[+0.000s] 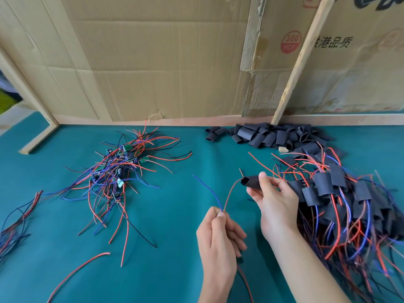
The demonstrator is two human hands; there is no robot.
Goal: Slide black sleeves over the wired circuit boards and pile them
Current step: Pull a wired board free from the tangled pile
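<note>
My right hand [274,200] pinches a black sleeve [251,182] between thumb and fingers, its open mouth facing left. A red wire [231,193] runs from that mouth down to my left hand [218,235], which pinches the red wire and a blue wire [209,191] together at its fingertips. The board itself is hidden inside my left hand. A tangle of bare wired circuit boards [119,167] lies at the centre left. Loose black sleeves [262,134] are heaped at the back right. Sleeved boards are piled [341,204] on the right.
The green table mat [166,248] is bounded by a cardboard wall [153,62] with wooden strips at the back. A bundle of loose wires [15,221] lies at the left edge, and a single red wire [76,272] lies near the front.
</note>
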